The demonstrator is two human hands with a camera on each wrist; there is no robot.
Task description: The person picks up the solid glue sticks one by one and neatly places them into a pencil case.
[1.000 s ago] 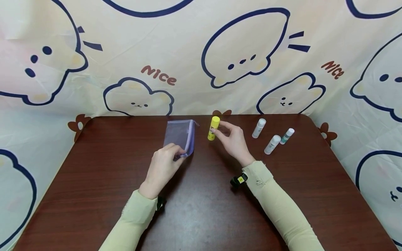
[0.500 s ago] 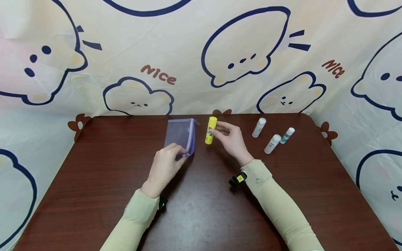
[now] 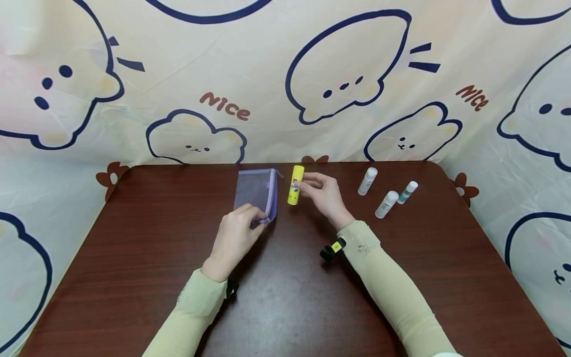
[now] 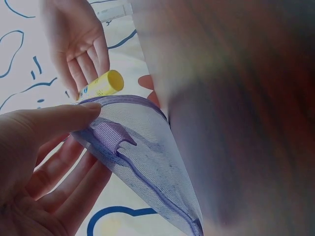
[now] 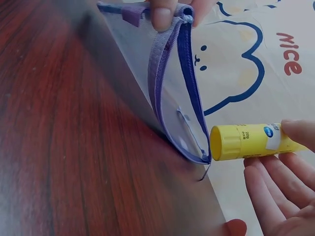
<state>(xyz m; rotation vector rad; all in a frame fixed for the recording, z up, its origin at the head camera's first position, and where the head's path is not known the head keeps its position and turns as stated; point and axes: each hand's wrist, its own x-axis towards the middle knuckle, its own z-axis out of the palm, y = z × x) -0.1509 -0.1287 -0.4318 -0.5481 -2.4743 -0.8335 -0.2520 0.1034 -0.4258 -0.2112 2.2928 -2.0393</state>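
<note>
A purple mesh zipper pouch (image 3: 254, 187) stands on the table, its zipped mouth parted on the right side, as the right wrist view shows. My left hand (image 3: 235, 238) pinches the pouch's near corner between thumb and fingers, close to a small fabric tab (image 4: 114, 136). In my right hand (image 3: 326, 198) is a yellow glue stick (image 3: 296, 185), pinched between thumb and fingertips and held nearly upright in the head view. One end of the glue stick (image 5: 236, 142) points at the pouch's open mouth (image 5: 179, 98), right by its edge. No item shows inside the mesh.
To the right of my right hand stand two white glue sticks, one at the back (image 3: 368, 181) and one nearer (image 3: 386, 205). Beside the nearer one is a smaller white-capped stick with a teal label (image 3: 408, 193). A printed cloth (image 3: 267, 59) hangs behind the brown table (image 3: 276, 317).
My right hand has shifted left with the yellow glue stick, bringing it nearer the pouch. My left hand keeps its pinch on the pouch, almost unmoved.
</note>
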